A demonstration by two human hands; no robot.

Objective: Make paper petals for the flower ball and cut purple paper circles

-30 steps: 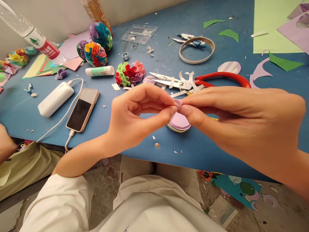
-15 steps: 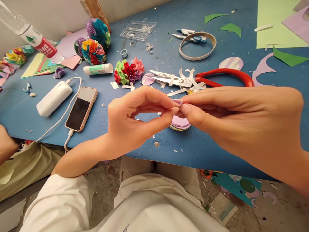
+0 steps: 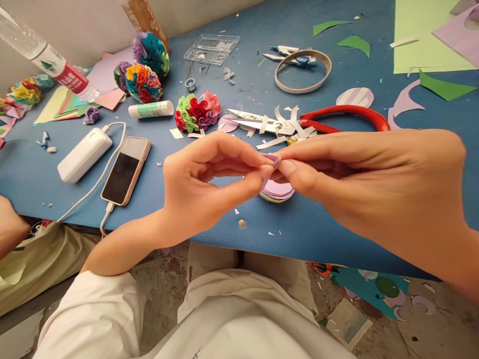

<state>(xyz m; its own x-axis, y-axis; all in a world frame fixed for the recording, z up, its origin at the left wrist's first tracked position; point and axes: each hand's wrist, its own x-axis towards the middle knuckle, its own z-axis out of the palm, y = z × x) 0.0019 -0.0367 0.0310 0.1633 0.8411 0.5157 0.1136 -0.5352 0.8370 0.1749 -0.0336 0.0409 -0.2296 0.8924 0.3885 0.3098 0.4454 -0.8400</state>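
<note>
Between my fingertips is a small folded piece of purple paper (image 3: pixel 276 160), mostly covered by the fingers. My left hand (image 3: pixel 213 189) pinches it from the left with thumb and forefinger. From the right, the thumb and forefinger of my right hand (image 3: pixel 359 184) pinch the same piece. Right below the fingertips lies a stack of round paper discs (image 3: pixel 277 191), purple on top. Just beyond my hands are scissors with red handles (image 3: pixel 348 115), white paper strips strewn over their pivot. A cluster of curled red, green and pink paper flowers (image 3: pixel 197 111) sits behind my left hand.
A glue stick (image 3: pixel 150 109), a phone (image 3: pixel 126 170) and a white power bank (image 3: pixel 84 155) on a cable lie to the left. A tape ring (image 3: pixel 303 90) lies by the compasses (image 3: pixel 290 56). A tilted water bottle (image 3: pixel 63 72) is far left. Another person's hand (image 3: pixel 11 227) shows at the left edge.
More of the purple paper shows between my fingers, with an edge now visible below the left fingertips. Both hands keep their pinch, in nearly the same place.
</note>
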